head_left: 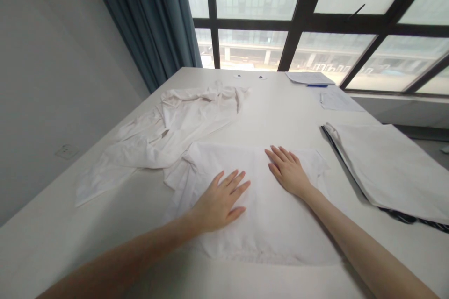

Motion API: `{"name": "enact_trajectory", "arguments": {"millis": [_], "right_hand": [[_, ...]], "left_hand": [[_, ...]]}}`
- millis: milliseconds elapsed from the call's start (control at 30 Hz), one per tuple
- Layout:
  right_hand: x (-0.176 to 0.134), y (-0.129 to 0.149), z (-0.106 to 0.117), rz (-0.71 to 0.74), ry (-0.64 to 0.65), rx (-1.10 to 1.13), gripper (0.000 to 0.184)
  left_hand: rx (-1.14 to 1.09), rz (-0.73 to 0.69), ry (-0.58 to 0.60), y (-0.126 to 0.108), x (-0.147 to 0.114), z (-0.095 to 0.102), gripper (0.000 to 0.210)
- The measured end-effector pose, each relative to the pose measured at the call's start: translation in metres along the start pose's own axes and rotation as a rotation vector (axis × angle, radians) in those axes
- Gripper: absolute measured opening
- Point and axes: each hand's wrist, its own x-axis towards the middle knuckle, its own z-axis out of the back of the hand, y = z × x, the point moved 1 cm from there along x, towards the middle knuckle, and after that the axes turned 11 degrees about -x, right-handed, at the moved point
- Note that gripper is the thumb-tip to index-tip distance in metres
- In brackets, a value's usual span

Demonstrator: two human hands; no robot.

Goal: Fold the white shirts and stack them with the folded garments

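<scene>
A white garment, perhaps a shirt (259,224), lies spread and partly folded on the white table right in front of me. My left hand (219,201) rests flat on its left middle part, fingers spread. Farther up on the right, my right hand (288,170) lies palm down on the same cloth near its far edge, fingers extended. Neither hand grips anything. Beyond my left hand, a second white garment (196,119) is sprawled in loose creases, its near part touching or close to the first one's bunched left corner.
To the right sits a folded white cloth (393,168) over something black. Papers (308,78) and a blue pen (316,85) lie at the far right of the table (277,112). Two small items are near the far edge. A wall, blue curtain (150,14) and window stand around.
</scene>
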Motion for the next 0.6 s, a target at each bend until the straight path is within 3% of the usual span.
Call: {"name": "enact_trajectory", "arguments": {"millis": [200,400,600], "right_hand": [[-0.001,-0.011,-0.003,-0.015,0.046,-0.027,0.051],[-0.008,-0.043,-0.010,-0.085,0.056,-0.076,0.053],[-0.012,-0.062,-0.013,-0.149,-0.058,-0.016,0.050]], "left_hand": [[0.011,-0.002,0.067,0.003,-0.043,0.010,0.061],[0.051,-0.009,0.013,0.002,-0.064,0.014,0.063],[0.069,-0.029,0.038,0.004,-0.075,0.016,0.068]]}}
